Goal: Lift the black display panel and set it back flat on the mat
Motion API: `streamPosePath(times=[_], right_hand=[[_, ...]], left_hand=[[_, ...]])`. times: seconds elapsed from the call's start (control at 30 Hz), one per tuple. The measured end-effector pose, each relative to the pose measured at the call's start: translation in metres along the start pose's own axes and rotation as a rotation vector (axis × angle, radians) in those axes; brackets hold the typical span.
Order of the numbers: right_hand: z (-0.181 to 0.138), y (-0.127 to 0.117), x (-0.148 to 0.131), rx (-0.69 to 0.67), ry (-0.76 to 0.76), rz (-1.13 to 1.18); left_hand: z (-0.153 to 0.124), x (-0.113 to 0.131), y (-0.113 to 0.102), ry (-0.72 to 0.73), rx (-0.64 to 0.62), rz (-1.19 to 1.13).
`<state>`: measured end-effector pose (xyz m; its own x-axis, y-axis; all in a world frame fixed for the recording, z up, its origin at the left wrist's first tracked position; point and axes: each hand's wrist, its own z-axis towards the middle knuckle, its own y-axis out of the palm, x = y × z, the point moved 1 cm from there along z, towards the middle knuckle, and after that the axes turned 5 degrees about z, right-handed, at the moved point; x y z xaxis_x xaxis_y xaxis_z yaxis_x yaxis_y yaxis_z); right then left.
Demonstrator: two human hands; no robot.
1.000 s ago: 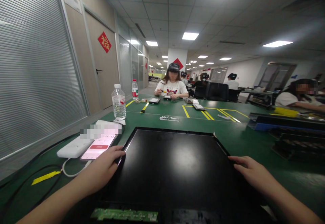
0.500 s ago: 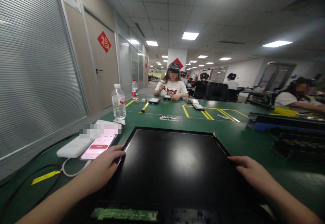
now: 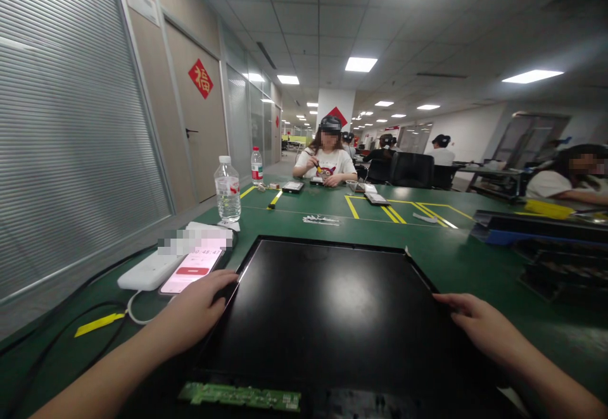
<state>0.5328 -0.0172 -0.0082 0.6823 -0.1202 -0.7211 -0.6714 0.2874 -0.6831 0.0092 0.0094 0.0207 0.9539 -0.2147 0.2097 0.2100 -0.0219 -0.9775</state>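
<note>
A broad, flat, rectangular black panel with a thin black rim (image 3: 342, 333) lies face up at the near side of the green-topped desk (image 3: 278, 226), directly before the wearer. Taking its middle as the clock's centre and twelve as straight ahead, the left hand (image 3: 202, 308) is at nine o'clock, fingers touching the rim; the right hand (image 3: 479, 321) is at three, fingers against the opposite edge. Whether either hand's fingers grip underneath, I cannot tell. A narrow green circuit board (image 3: 242, 397) sits along the panel's near edge at seven. Near the left hand, towards ten, a phone with a lit pink screen (image 3: 192, 270) lies beside a white rounded block (image 3: 147, 273); a clear plastic water bottle with a white cap (image 3: 228, 194) stands beyond, towards eleven. At twelve, across the desk, a person in a white T-shirt (image 3: 327, 159) holds a small tool.
</note>
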Motion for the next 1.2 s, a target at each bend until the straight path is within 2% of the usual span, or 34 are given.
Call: streamPosePath(times=[0.27, 0.77, 1.0, 1.2], right_hand=[[0.006, -0.001, 0.006, -0.089, 0.092, 0.094], [0.006, 0.001, 0.008, -0.118, 0.131, 0.118], [0.005, 0.000, 0.011, -0.043, 0.087, 0.047], [0.008, -0.001, 0.013, -0.019, 0.083, -0.018]], left_hand=[[0.001, -0.004, 0.004, -0.004, 0.013, 0.008], [-0.001, -0.002, 0.007, 0.004, 0.056, -0.045], [-0.001, -0.005, 0.007, -0.020, 0.070, -0.177], [-0.002, -0.011, 0.011, -0.071, 0.115, -0.379]])
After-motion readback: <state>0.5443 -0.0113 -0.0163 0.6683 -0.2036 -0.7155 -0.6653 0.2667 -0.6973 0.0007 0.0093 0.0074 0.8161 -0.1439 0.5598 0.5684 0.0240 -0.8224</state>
